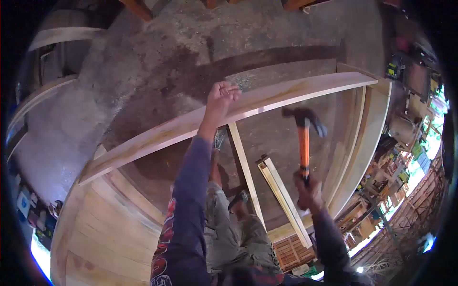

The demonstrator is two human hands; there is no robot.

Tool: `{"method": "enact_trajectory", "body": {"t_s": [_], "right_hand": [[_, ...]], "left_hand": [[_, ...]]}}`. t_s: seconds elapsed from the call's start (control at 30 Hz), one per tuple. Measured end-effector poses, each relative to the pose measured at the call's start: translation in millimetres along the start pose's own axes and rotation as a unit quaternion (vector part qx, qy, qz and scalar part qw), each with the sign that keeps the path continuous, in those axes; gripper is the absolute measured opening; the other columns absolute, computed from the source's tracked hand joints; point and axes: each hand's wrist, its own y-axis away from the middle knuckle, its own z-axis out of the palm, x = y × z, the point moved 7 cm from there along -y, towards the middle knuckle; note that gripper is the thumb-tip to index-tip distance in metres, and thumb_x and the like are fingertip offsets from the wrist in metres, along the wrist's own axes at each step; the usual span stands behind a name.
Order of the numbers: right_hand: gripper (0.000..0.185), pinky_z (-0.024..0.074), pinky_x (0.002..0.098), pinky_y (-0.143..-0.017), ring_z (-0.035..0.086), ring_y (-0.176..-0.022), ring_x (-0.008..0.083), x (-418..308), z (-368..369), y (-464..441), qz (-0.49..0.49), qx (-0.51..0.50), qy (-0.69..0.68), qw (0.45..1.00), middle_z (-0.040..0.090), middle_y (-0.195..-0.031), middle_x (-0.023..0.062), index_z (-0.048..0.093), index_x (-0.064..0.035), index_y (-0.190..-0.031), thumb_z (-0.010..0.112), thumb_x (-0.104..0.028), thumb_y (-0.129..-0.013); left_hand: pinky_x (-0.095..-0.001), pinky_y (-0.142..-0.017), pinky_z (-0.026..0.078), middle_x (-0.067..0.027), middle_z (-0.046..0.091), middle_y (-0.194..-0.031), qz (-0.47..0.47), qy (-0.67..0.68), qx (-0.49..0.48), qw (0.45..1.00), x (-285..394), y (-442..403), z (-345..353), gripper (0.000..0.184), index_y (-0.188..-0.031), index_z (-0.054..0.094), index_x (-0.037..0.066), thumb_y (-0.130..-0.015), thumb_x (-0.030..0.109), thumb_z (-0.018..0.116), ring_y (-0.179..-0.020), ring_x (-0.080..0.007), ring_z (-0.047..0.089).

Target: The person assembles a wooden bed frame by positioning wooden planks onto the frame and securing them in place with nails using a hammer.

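My right hand [310, 193] grips a claw hammer [304, 143] by its orange and black handle. The dark hammer head is raised inside the wooden frame, near side of the long board, slightly blurred. My left hand [222, 95] is closed, fingers curled together, over the long wooden board [272, 97] that spans the far side of the frame. Whatever those fingers hold, if anything, is too small to make out. A thin wooden crosspiece [245, 174] meets the board just right of my left forearm.
Two narrow wooden strips [286, 200] lean inside the frame, right of the crosspiece. Wide planks [114, 214] form the left side, and a side board [367, 138] the right. My legs stand within the frame on a stained concrete floor [152, 71]. Clutter [405, 128] lines the right.
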Motion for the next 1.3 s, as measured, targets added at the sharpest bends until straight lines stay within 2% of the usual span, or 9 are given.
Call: {"method": "enact_trajectory", "body": {"t_s": [0.13, 0.33, 0.5, 0.6, 0.73, 0.83, 1.03, 1.23, 1.3], "right_hand": [[0.023, 0.045, 0.0349, -0.059, 0.055, -0.063, 0.0149, -84.6, -19.4, -94.8, -0.056, -0.008, 0.111, 0.992, 0.057, -0.068, 0.0091, 0.058, -0.0018, -0.1, 0.062, -0.023, -0.092], [0.036, 0.0468, 0.0414, -0.061, 0.059, -0.063, 0.0311, -190.5, 11.8, -206.3, -0.17, -0.121, 0.251, 0.945, 0.059, -0.071, 0.0179, 0.056, -0.0027, -0.12, 0.061, -0.024, -0.092], [0.063, 0.0474, 0.0456, -0.083, 0.062, -0.086, 0.0397, -228.9, 58.9, -236.1, -0.349, -0.204, 0.343, 0.848, 0.063, -0.102, 0.0293, 0.027, -0.0134, -0.152, 0.054, -0.02, -0.096], [0.064, 0.0476, 0.0453, -0.082, 0.063, -0.085, 0.0386, -252.1, 72.0, -226.6, -0.248, -0.256, 0.377, 0.855, 0.062, -0.101, 0.0297, 0.025, -0.016, -0.154, 0.053, -0.021, -0.096], [0.065, 0.047, 0.0436, -0.079, 0.062, -0.079, 0.035, -256.6, 78.2, -227.8, -0.316, -0.233, 0.372, 0.841, 0.061, -0.093, 0.0272, 0.025, -0.0167, -0.154, 0.053, -0.021, -0.096], [0.065, 0.0457, 0.0424, -0.074, 0.058, -0.072, 0.0302, -248.1, 72.3, -230.5, -0.169, -0.281, 0.38, 0.865, 0.058, -0.084, 0.0216, 0.025, -0.0181, -0.155, 0.054, -0.021, -0.096], [0.065, 0.0444, 0.0406, -0.07, 0.054, -0.068, 0.0262, -244.7, 62.3, -236.0, -0.193, -0.25, 0.372, 0.873, 0.056, -0.08, 0.0158, 0.024, -0.0189, -0.155, 0.054, -0.021, -0.097], [0.064, 0.0474, 0.0393, -0.068, 0.057, -0.067, 0.0257, -254.0, 65.6, -230.6, -0.404, -0.184, 0.373, 0.815, 0.058, -0.081, 0.0173, 0.025, -0.0174, -0.154, 0.052, -0.016, -0.096], [0.065, 0.0477, 0.0402, -0.061, 0.056, -0.061, 0.026, -247.9, 75.9, -223.0, -0.231, -0.28, 0.386, 0.848, 0.059, -0.082, 0.0179, 0.023, -0.0189, -0.154, 0.05, -0.015, -0.096]], "left_hand": [[-0.0298, -0.073, 0.056, -0.0124, 0.068, -0.093, -0.192, -0.192, 0.066, 0.96, -91.8, -52.1, -68.1, 0.016, -0.102, 0.062, -0.001, -0.087, -0.004, 0.056, -0.083, -0.0196, 0.067], [-0.0269, -0.056, 0.052, -0.0088, 0.071, -0.076, -0.192, -0.079, 0.125, 0.97, -107.3, -48.0, -80.9, 0.006, -0.088, 0.073, 0.001, -0.084, 0.003, 0.069, -0.063, -0.0145, 0.065], [-0.0291, -0.068, 0.052, -0.0059, 0.072, -0.083, -0.185, -0.104, 0.086, 0.973, -111.5, -51.5, -82.3, 0.014, -0.091, 0.074, 0.001, -0.083, 0.012, 0.076, -0.073, -0.0135, 0.065], [-0.0292, -0.069, 0.051, -0.0058, 0.072, -0.081, -0.199, -0.07, 0.105, 0.972, -103.2, -49.9, -75.1, 0.016, -0.089, 0.076, 0.001, -0.079, 0.014, 0.079, -0.074, -0.0128, 0.065], [-0.0289, -0.066, 0.05, -0.0049, 0.072, -0.079, -0.136, -0.073, 0.096, 0.983, -93.5, -52.2, -73.2, 0.021, -0.087, 0.076, -0.001, -0.074, 0.014, 0.083, -0.07, -0.0128, 0.064], [-0.0298, -0.073, 0.052, -0.0077, 0.073, -0.09, -0.204, -0.147, 0.072, 0.965, -122.7, -58.1, -77.3, 0.023, -0.097, 0.075, -0.001, -0.081, 0.015, 0.078, -0.079, -0.0153, 0.067], [-0.0292, -0.074, 0.052, -0.0073, 0.074, -0.091, -0.214, -0.066, 0.079, 0.972, -93.0, -47.4, -63.9, 0.025, -0.099, 0.075, 0.001, -0.081, 0.018, 0.079, -0.078, -0.0148, 0.066], [-0.0298, -0.074, 0.051, -0.0065, 0.074, -0.09, -0.229, -0.076, 0.077, 0.967, -91.9, -49.3, -64.9, 0.023, -0.097, 0.075, 0.002, -0.08, 0.017, 0.08, -0.08, -0.0142, 0.066], [-0.0298, -0.072, 0.051, -0.0069, 0.074, -0.089, -0.227, -0.087, 0.072, 0.967, -94.8, -49.3, -66.5, 0.022, -0.094, 0.075, 0.001, -0.079, 0.016, 0.08, -0.079, -0.0147, 0.066]]}}
